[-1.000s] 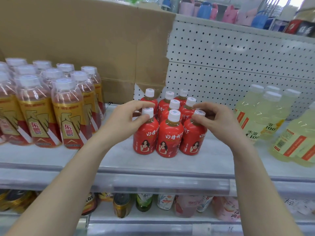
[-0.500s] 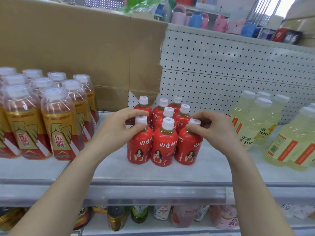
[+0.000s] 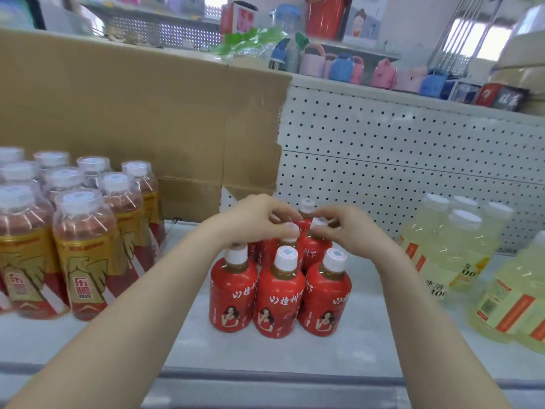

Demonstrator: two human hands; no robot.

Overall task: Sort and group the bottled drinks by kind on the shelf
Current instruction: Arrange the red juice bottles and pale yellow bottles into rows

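Left hand (image 3: 256,221) pinches a red bottle's cap (image 3: 290,229), right hand (image 3: 351,231) pinches the neighbouring cap (image 3: 318,222), fingers curled.

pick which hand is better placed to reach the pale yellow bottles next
Right, probably. The right hand pinches a cap among the red bottles on the side nearest the pale yellow bottles. The left hand, also pinching a cap, would have to cross the red bottles and the right arm.
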